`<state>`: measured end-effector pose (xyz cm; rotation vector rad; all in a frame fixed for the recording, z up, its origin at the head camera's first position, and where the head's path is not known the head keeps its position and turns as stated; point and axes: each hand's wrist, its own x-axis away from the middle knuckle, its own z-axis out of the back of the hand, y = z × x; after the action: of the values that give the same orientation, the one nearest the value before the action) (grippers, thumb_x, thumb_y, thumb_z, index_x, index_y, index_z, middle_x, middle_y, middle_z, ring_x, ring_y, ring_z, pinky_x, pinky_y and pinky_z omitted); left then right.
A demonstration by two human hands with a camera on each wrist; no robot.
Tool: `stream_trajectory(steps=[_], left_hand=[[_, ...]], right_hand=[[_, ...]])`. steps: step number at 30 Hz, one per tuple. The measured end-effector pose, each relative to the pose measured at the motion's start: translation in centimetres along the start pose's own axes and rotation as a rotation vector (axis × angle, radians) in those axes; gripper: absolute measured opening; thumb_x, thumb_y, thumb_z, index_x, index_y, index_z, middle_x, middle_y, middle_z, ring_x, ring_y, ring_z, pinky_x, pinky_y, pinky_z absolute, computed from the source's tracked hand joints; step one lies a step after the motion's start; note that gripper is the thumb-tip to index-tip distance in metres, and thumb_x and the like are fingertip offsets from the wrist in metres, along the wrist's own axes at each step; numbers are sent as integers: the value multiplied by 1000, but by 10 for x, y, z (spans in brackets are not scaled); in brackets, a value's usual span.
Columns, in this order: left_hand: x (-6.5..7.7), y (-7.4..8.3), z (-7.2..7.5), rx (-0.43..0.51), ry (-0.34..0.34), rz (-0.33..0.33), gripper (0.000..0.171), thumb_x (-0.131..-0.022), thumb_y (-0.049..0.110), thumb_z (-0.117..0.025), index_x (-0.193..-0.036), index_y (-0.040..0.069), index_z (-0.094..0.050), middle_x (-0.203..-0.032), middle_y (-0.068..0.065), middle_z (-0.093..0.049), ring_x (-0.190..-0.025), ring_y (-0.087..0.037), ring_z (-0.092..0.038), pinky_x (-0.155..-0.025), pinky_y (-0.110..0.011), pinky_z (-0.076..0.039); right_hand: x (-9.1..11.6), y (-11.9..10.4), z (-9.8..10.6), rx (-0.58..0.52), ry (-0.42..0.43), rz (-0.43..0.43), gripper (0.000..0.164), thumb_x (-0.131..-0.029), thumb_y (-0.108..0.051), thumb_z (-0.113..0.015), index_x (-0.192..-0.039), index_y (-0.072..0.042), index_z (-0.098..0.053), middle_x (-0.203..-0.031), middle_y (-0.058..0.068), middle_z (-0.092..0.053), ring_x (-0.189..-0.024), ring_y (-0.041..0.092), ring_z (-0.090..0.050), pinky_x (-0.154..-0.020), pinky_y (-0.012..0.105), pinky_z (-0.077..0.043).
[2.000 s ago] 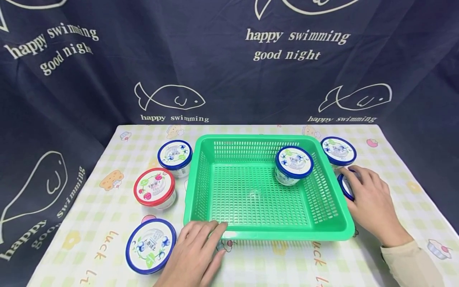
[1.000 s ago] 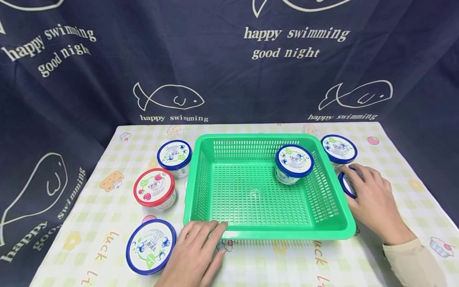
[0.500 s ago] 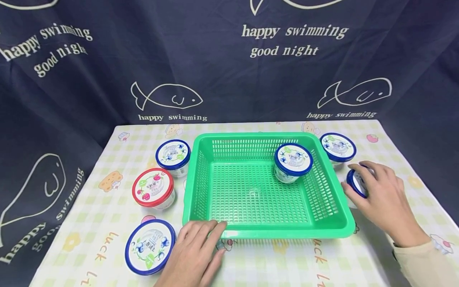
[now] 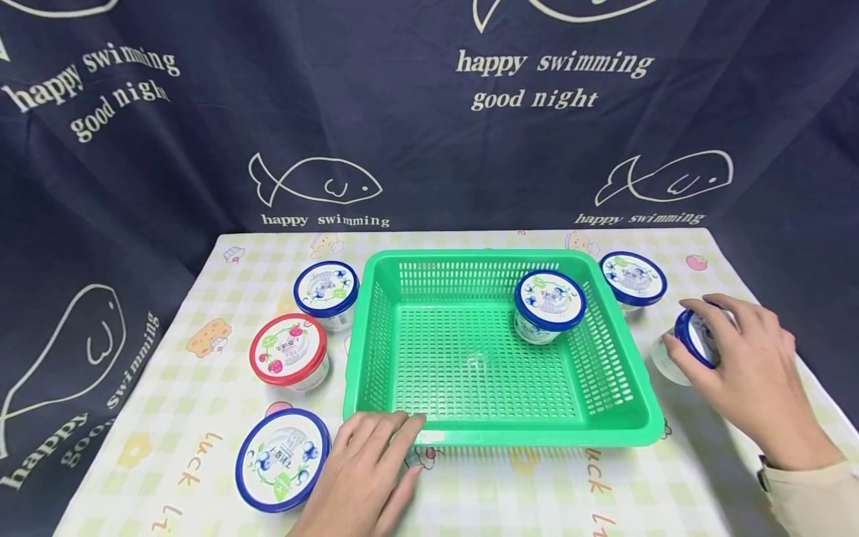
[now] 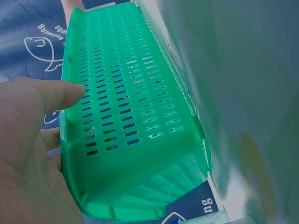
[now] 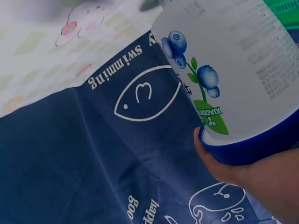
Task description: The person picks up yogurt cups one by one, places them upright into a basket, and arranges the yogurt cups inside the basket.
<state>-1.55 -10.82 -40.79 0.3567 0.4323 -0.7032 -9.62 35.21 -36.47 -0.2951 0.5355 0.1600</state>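
One dark blue fish-print curtain hangs behind a checked tablecloth bearing a green basket, which the left hand grips at its near left edge between thumb and fingers. The right hand has its fingers curled round a blue-lidded tub, right of the basket. Another blue-lidded tub sits inside, towards the right wall; a red-lidded tub stands outside, left.

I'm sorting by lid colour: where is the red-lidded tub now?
In the head view, the red-lidded tub stands left of the green basket, between one blue-lidded tub behind it and another in front, by the left hand.
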Motion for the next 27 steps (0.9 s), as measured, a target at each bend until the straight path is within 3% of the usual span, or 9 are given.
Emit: stream_trajectory(steps=[15,27], left_hand=[[-1,-1,-1,9,30,-15,43,-101,33,-46,-135,10,-57,-122,-4,-61,-110,-19,-55,-99,-37,-31],[0,-1,-1,5,20,-10,45,-101,35,-44,-136,9,-57,-122,-4,-61,-111,-20,-55,-100,-37,-30]], right_hand=[[-5,-4,11,-6,27,-10,48,-78,-21,-75,-121,-5,-63,-128,24,-52,-118,54,-40,-85,72,-24],[-10,-9,22,0,73,40,51,-75,-23,-75,-121,-3,-65,-129,25,-54,-117,55,-42,-80,71,-26]])
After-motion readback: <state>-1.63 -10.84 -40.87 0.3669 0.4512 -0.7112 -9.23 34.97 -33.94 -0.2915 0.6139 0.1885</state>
